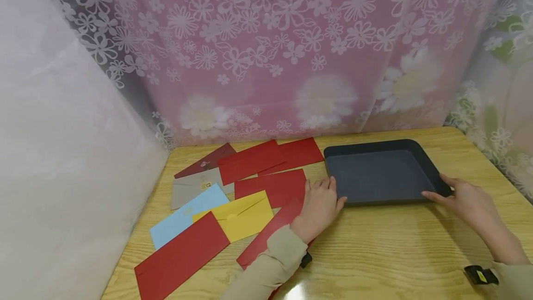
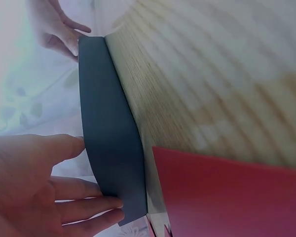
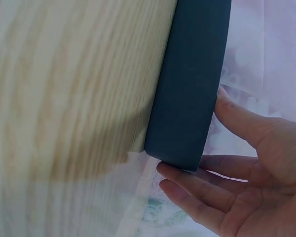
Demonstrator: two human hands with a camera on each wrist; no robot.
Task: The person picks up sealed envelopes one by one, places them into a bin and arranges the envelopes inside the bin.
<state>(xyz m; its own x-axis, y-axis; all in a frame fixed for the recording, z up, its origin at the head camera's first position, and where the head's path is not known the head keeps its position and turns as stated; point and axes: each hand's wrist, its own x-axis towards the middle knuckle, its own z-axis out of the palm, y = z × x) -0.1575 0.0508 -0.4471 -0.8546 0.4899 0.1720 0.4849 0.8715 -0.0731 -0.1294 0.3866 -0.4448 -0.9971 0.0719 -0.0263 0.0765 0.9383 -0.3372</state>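
A wooden table (image 1: 374, 253) spreads beneath the left hand (image 1: 318, 207) and right hand (image 1: 474, 203). Between them is a dark tray (image 1: 379, 175), on or just above the wood, held at opposite ends, probably to keep it level. Left of the grip, envelopes (image 1: 250, 221) in red, yellow, blue and grey overlap loosely, perhaps so each colour shows. Each hand pinches a near corner, thumb at the rim, fingers round the side, seemingly sharing the weight.

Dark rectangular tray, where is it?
Head view: the tray is right of centre, between the left hand and right hand, near the wooden table's far edge.
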